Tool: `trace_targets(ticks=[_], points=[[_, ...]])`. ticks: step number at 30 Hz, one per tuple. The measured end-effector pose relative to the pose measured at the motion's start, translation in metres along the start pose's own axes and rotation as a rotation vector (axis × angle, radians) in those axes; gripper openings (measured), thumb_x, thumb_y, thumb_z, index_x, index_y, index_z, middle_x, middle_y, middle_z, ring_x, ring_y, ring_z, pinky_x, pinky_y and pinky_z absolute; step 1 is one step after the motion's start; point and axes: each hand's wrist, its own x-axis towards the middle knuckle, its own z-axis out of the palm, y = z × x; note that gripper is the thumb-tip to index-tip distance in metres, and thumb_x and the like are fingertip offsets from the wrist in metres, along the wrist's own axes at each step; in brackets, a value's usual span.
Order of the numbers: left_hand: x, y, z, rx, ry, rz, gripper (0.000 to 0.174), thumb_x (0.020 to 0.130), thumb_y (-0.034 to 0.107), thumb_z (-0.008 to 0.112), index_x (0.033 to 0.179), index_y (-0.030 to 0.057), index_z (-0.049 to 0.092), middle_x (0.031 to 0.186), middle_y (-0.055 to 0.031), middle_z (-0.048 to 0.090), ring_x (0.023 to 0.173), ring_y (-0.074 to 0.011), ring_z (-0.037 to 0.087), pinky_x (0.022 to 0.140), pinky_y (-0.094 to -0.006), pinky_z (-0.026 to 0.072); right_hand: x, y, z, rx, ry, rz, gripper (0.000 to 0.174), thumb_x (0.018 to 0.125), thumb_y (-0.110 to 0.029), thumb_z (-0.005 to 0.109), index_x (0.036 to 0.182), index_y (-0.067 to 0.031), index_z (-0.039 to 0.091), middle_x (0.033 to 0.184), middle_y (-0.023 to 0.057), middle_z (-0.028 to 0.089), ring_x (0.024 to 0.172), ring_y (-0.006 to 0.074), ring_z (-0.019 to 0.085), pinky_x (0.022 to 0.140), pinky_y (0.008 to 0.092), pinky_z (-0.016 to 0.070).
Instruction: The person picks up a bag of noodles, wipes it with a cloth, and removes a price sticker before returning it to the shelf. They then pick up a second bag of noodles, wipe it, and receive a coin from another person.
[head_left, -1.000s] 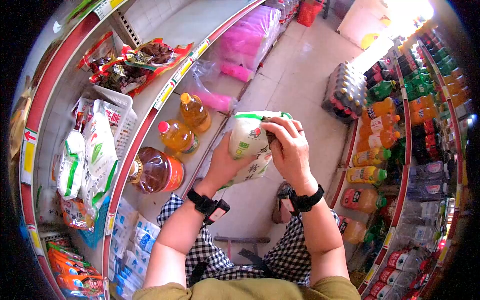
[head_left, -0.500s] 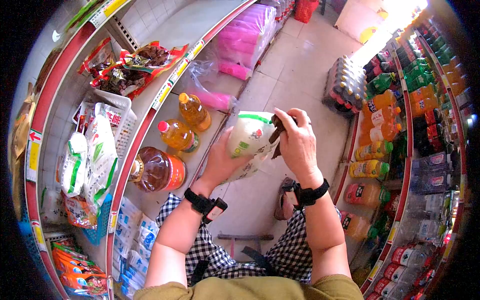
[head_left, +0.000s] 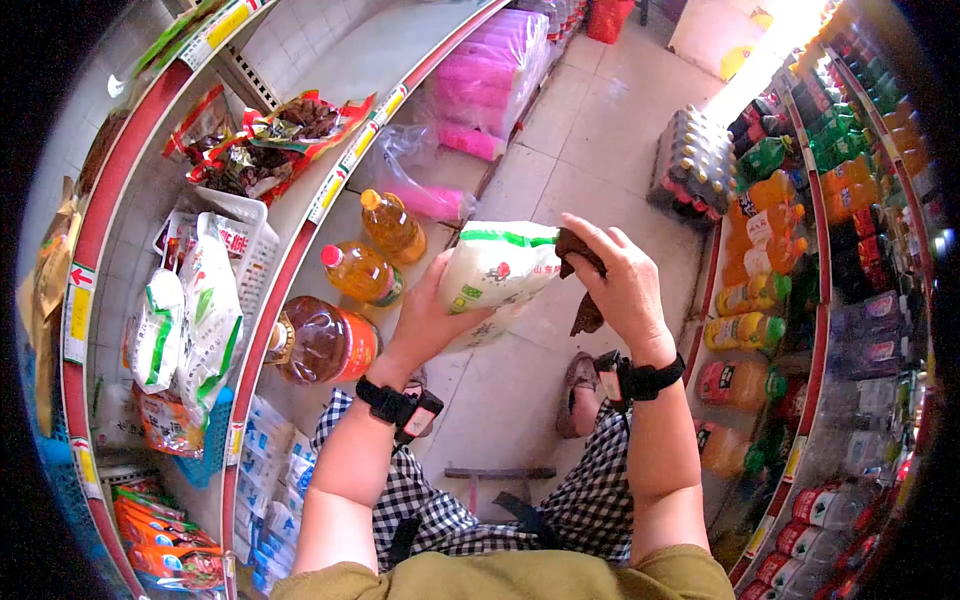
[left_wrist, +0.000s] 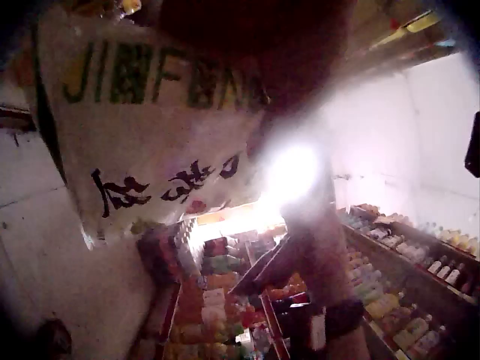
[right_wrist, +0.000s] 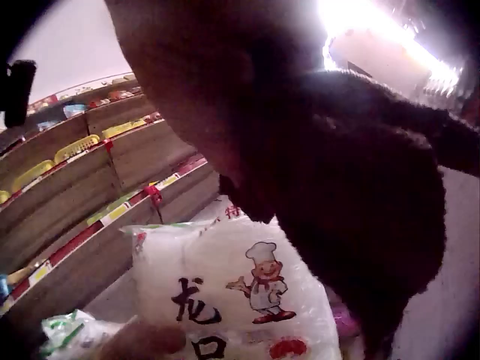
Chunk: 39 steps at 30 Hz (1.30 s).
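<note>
A white plastic packet of vermicelli (head_left: 500,280) with a green band and printed characters is held up over the aisle floor. My left hand (head_left: 425,318) grips its near left side, thumb across the front. My right hand (head_left: 625,290) pinches a dark brown cloth (head_left: 587,318) at the packet's upper right corner, part of the cloth hanging below the fingers. In the right wrist view the cloth (right_wrist: 367,195) looms dark above the packet (right_wrist: 232,277), whose face shows a cartoon chef. Large green letters mark the packet (left_wrist: 150,127) in the left wrist view.
Left shelving (head_left: 300,240) carries similar white packets (head_left: 205,310), a white basket (head_left: 255,235) and red-edged bags (head_left: 275,150). Oil bottles (head_left: 360,272) stand low beside my left arm. Drink bottles (head_left: 745,335) line the right shelves, with a shrink-wrapped bottle pack (head_left: 690,165) on the floor ahead.
My right hand and the cloth have moved right, from the packet's top to its right corner. The packet has turned and tilted toward the right in my left hand.
</note>
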Motion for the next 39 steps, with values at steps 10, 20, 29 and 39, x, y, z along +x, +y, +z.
trace_targets(ticks=[10, 20, 29, 39], points=[[-0.004, 0.01, -0.017, -0.025, -0.122, -0.003, 0.069, 0.067, 0.01, 0.082, 0.128, 0.0082, 0.048, 0.114, -0.0067, 0.061, 0.105, -0.0167, 0.056, 0.092, -0.0333, 0.0456, 0.0, -0.002, 0.004, -0.11, -0.08, -0.216, 0.018, 0.084, -0.016, 0.061, 0.102, -0.0126, 0.063, 0.093, 0.0057, 0.061, 0.078, 0.0253, 0.063, 0.068, 0.0354, 0.0526], [-0.006, -0.008, -0.023, -0.211, -0.127, -0.122, 0.069, 0.066, 0.007, 0.083, 0.127, 0.0096, 0.051, 0.113, -0.0023, 0.062, 0.103, -0.0123, 0.057, 0.091, -0.0308, 0.0463, -0.001, 0.001, 0.001, -0.037, -0.181, -0.377, 0.022, 0.082, -0.011, 0.06, 0.103, -0.0117, 0.062, 0.102, 0.001, 0.064, 0.087, 0.0224, 0.064, 0.077, 0.0325, 0.0521], [-0.006, 0.003, -0.022, -0.245, -0.178, -0.135, 0.07, 0.066, 0.003, 0.081, 0.128, 0.01, 0.049, 0.115, -0.0004, 0.06, 0.105, -0.012, 0.056, 0.093, -0.0305, 0.0457, -0.003, 0.002, 0.007, 0.146, -0.102, -0.052, 0.01, 0.085, -0.012, 0.057, 0.091, -0.0033, 0.056, 0.085, 0.0113, 0.063, 0.08, 0.0314, 0.063, 0.07, 0.0363, 0.0517], [-0.002, 0.015, -0.024, -0.28, -0.28, -0.136, 0.067, 0.067, 0.001, 0.08, 0.125, 0.0076, 0.048, 0.114, -0.0021, 0.058, 0.107, -0.0135, 0.054, 0.094, -0.0314, 0.0447, -0.004, 0.018, 0.024, 0.763, -0.042, 0.339, 0.015, 0.092, -0.012, 0.056, 0.097, 0.0018, 0.058, 0.082, 0.0015, 0.059, 0.078, 0.0086, 0.053, 0.071, 0.0245, 0.0468]])
